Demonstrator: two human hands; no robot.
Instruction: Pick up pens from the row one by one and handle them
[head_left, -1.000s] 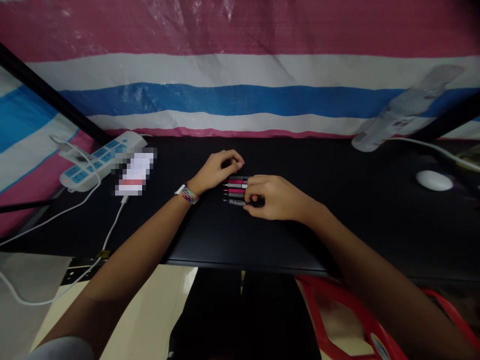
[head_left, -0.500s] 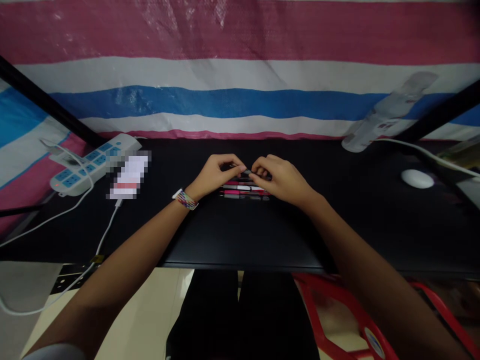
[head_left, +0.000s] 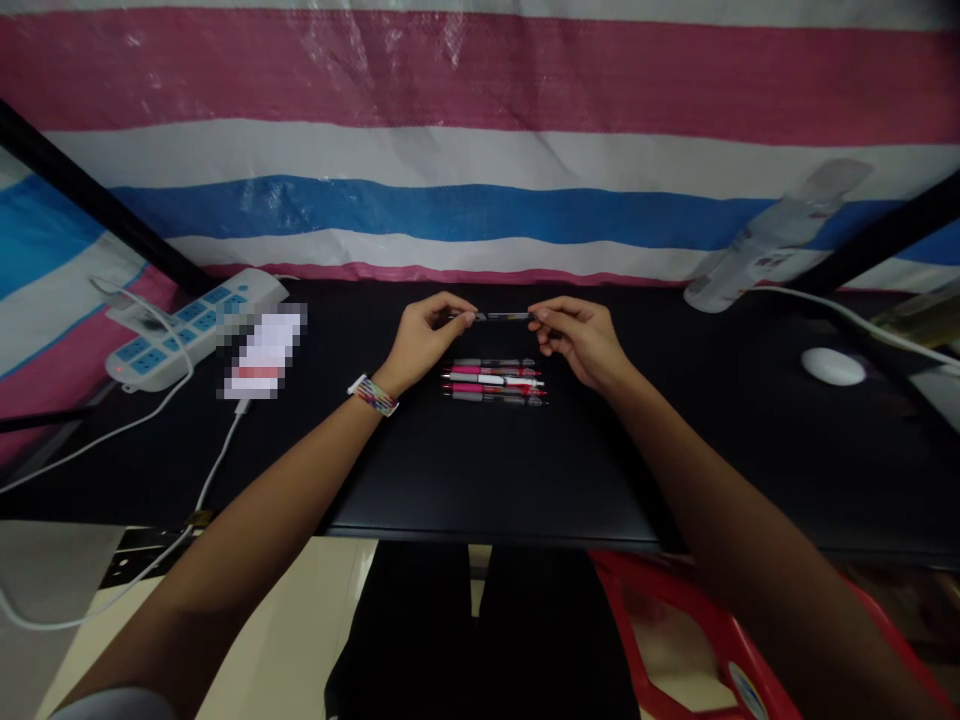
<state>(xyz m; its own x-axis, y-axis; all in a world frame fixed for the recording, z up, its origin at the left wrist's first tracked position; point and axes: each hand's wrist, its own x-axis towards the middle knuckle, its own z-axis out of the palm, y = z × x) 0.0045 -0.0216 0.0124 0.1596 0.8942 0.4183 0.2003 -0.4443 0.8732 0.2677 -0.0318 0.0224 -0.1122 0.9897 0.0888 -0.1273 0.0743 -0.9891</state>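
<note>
A slim pen [head_left: 508,316] with a clear and dark barrel stretches level between my two hands, beyond a row of pens. My left hand [head_left: 430,335] pinches its left end between thumb and fingertips. At the other end, the thumb and fingers of my right hand [head_left: 577,335] are closed on it. Nearer to me several pens lie side by side on the black table: a dark grey one [head_left: 491,363], a white-and-pink one [head_left: 495,380], a pink-and-red one [head_left: 469,388] and a grey-gripped clear one [head_left: 495,399]. Neither hand touches these.
On the left are a white power strip [head_left: 187,330] and a phone [head_left: 262,350] on a white cable [head_left: 217,458]. A clear bottle [head_left: 776,240] and a white mouse [head_left: 833,366] stand right on the table [head_left: 480,475]. Below is a red stool [head_left: 667,640].
Both hands have moved away from me, off the row of pens, and further apart. The held pen now shows between them, and the pens in the row are uncovered.
</note>
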